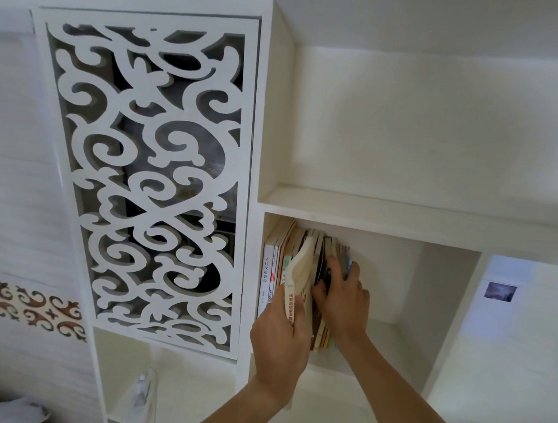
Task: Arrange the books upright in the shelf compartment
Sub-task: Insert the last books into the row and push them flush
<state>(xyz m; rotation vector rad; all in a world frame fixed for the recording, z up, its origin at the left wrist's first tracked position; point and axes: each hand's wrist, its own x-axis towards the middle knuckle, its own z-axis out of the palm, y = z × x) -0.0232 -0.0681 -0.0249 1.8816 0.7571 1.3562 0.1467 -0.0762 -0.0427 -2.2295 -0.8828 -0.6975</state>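
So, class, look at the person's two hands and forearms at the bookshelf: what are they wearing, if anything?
Nothing shows on them. The left hand and right hand are bare, with no gloves, rings, watch or bracelet in view. Both forearms are bare too, with no sleeve or cuff down to the bottom edge of the picture. The fingers are partly hidden among the books, so a ring there cannot be ruled out.

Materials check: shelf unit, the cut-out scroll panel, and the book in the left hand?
Shelf unit: looks like white painted or laminated board, matte, with square edges. Scroll panel: same white finish, probably cut sheet board; raw-looking edges show its thickness. Book in the left hand: paperback, with a bending cover and yellowed page edges.
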